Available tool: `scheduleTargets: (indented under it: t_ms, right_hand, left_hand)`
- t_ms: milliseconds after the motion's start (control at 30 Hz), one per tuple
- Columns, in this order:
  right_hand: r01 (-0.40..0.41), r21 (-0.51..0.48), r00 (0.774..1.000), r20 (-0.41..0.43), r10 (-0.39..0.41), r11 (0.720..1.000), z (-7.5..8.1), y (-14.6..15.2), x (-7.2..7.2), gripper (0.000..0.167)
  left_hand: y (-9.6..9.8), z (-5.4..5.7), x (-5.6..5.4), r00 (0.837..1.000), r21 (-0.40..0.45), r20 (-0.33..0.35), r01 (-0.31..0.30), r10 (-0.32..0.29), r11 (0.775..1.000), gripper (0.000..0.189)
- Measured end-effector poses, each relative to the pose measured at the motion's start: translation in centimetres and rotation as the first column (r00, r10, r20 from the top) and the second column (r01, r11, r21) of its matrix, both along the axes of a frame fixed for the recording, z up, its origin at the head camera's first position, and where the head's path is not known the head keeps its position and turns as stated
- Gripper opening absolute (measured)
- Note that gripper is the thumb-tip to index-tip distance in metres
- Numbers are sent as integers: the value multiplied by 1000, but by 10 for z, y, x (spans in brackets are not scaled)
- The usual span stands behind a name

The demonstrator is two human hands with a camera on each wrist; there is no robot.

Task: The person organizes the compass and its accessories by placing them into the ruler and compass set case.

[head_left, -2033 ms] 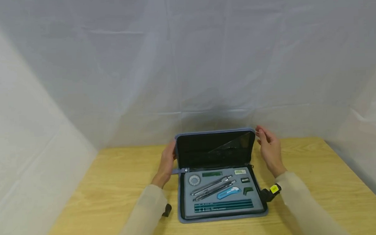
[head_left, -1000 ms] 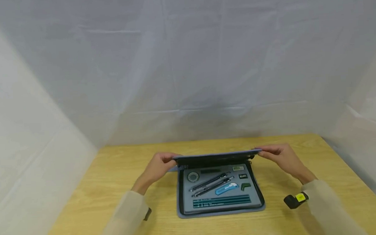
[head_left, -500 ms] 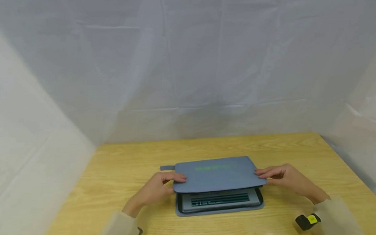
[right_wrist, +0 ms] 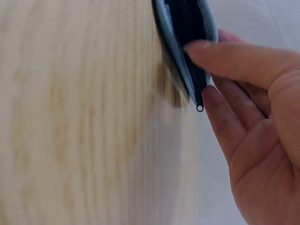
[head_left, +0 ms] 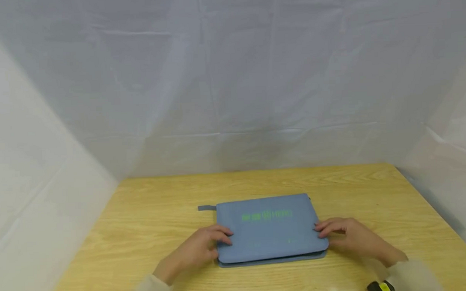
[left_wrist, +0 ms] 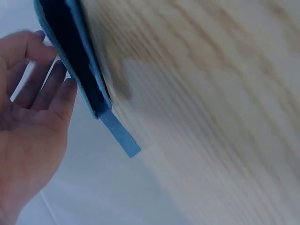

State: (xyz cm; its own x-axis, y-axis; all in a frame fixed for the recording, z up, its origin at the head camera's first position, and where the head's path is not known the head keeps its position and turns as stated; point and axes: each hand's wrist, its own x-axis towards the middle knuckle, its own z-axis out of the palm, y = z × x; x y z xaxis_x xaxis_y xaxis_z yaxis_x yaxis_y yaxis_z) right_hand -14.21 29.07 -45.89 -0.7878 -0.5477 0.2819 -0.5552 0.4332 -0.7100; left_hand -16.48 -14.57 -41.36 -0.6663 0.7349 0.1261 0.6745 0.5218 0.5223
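Note:
A blue-grey zip case [head_left: 266, 230] with green lettering lies on the wooden table, its lid lowered over the base with a thin gap along the front. My left hand [head_left: 200, 249] holds the lid's left edge, fingertips on top and thumb at the side. At the opposite edge my right hand [head_left: 353, 239] grips the lid; in the right wrist view its thumb [right_wrist: 211, 54] reaches into the unzipped gap while the fingers lie on the outside. A small zipper end [right_wrist: 200, 108] shows at the case's back corner. The contents are hidden under the lid.
A short fabric strap [head_left: 207, 208] sticks out from the case's back left corner. The wooden table [head_left: 161, 195] ends at a pale sheet [head_left: 231, 98] hanging behind it, with more sheeting at both sides. Dark wrist gear with a yellow label [head_left: 384, 287] sits by the right sleeve.
The lid has swung from upright down toward me onto the base, covering the pencils, cutter and other stationery. Both hands have come down and nearer with it.

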Motion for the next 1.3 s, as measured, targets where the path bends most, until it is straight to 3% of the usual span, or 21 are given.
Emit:
scheduleTargets:
  t_ms: [133, 233, 467, 600, 800, 900, 1033, 1167, 1300]
  right_hand:
    - [34, 102, 996, -80, -26, 994, 2, -4, 0, 28]
    - [54, 118, 997, -55, -47, 992, 5, -8, -1, 38]
    - [143, 98, 988, 45, -148, 985, 13, -11, -2, 24]
    - [175, 74, 984, 17, -176, 982, 16, -15, -7, 18]
    - [181, 54, 983, -48, -179, 982, 12, -18, -14, 16]
    - [190, 81, 979, -83, -183, 978, 8, -20, -14, 17]
    - [185, 114, 977, -129, -170, 976, 5, -23, -14, 17]
    - [174, 133, 976, -154, -153, 976, 4, -25, -14, 17]
    - [161, 134, 975, -177, -136, 978, 4, -27, -18, 18]
  left_hand:
    - [1, -1, 4, 999, -30, -4, -39, 38, 999, 36]
    - [4, 0, 6, 997, -35, -26, -68, 67, 997, 31]
    - [24, 12, 6, 985, -95, -86, -158, 150, 983, 21]
    - [41, 19, 1, 968, -125, -150, -220, 201, 967, 25]
    - [66, 20, -9, 951, -178, -240, -242, 196, 954, 42]
    - [75, 20, -12, 951, -243, -228, -263, 209, 934, 54]
    - [78, 18, -14, 961, -322, -164, -266, 223, 909, 62]
    - [76, 16, -14, 968, -343, -99, -249, 229, 906, 63]
    - [74, 15, -15, 966, -335, -95, -259, 241, 906, 63]
